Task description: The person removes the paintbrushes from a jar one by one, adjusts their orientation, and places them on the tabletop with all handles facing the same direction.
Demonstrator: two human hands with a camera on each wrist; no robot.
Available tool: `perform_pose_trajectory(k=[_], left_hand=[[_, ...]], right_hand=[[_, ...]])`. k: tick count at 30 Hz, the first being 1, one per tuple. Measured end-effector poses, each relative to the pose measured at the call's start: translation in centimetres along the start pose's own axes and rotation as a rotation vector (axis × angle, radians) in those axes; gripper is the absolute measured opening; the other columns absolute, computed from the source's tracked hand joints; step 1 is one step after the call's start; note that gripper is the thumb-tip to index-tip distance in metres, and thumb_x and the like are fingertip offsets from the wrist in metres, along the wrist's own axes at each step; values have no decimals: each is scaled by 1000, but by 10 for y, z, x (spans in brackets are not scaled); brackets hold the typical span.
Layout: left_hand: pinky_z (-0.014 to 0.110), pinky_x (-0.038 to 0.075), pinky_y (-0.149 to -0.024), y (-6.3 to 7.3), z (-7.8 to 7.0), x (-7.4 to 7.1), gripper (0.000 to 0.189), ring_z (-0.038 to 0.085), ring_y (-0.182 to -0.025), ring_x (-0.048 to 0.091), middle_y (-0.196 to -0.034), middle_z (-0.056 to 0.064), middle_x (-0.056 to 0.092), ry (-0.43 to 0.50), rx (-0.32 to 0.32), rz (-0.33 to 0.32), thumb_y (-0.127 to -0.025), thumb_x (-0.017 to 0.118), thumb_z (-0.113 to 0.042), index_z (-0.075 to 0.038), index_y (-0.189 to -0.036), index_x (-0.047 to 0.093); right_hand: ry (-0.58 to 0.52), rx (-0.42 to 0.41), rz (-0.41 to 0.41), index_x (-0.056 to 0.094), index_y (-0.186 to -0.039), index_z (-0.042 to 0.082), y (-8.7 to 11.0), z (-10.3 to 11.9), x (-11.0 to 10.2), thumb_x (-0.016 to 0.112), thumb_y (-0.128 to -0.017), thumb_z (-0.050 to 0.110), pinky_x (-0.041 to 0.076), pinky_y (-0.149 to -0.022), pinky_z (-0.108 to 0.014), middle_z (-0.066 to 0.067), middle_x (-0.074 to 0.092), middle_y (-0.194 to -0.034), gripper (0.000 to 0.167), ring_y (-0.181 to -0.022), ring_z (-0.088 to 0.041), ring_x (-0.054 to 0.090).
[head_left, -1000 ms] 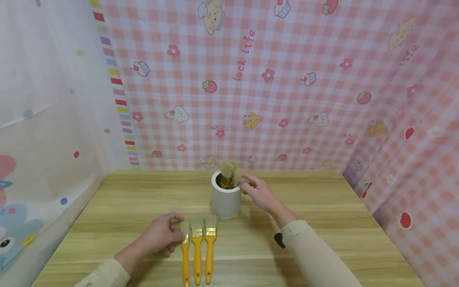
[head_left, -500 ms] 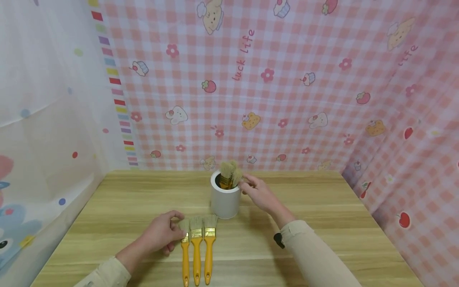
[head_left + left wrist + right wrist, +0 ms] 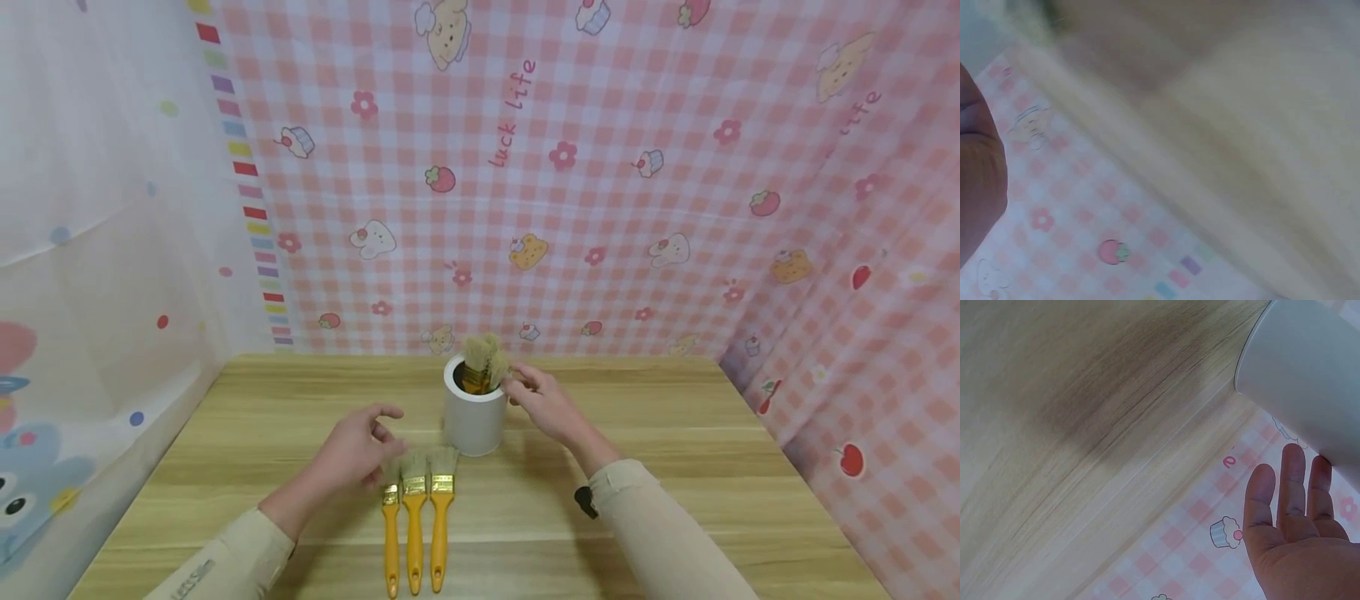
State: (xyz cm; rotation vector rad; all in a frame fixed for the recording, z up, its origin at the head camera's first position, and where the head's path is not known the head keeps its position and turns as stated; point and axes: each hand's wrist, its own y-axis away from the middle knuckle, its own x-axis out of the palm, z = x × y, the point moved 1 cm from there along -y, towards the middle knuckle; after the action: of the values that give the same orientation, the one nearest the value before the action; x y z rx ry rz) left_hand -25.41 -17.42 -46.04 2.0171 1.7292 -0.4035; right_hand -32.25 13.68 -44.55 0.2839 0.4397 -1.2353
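A white cylindrical cup (image 3: 476, 427) stands on the table, and a bunch of paintbrushes (image 3: 480, 357) rises from it with bristles up. My right hand (image 3: 546, 406) touches the cup's right side near the rim; the right wrist view shows several extended fingers (image 3: 1293, 481) beside the grey-white wall. In front of the cup lie three flat paintbrushes (image 3: 415, 533) in a row, yellow handles toward me. My left hand (image 3: 360, 450) hovers just above the leftmost brush's bristles, partly covering them, and holds nothing. Blur fills much of the left wrist view.
The wood-grain table (image 3: 660, 533) ends at a pink checked cloth (image 3: 480, 208) hanging behind it. A white patterned cloth (image 3: 97, 208) hangs on the left, and more checked cloth (image 3: 885, 333) on the right.
My left hand has let go of the leftmost paintbrush and moved up and slightly right, toward the cup. My right hand has stayed at the cup's rim. The brushes have not moved.
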Motion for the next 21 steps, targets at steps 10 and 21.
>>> perform_pose_trajectory(k=[10, 21], left_hand=[[42, 63, -76, -43, -67, 11, 52, 31, -102, 75, -134, 8, 73, -53, 137, -174, -100, 77, -36, -21, -147, 61], [57, 50, -118, -76, -101, 35, 81, 37, -150, 52, -157, 15, 59, -20, 194, -98, -96, 83, -26, -20, -164, 41]], right_hand=[[15, 2, -7, 46, -163, 25, 2, -2, -2, 54, -110, 46, 52, -111, -62, -17, 67, -147, 58, -125, -40, 69], [9, 6, -9, 49, -161, 28, 2, -1, -2, 54, -109, 46, 52, -110, -63, -15, 67, -147, 55, -125, -39, 69]])
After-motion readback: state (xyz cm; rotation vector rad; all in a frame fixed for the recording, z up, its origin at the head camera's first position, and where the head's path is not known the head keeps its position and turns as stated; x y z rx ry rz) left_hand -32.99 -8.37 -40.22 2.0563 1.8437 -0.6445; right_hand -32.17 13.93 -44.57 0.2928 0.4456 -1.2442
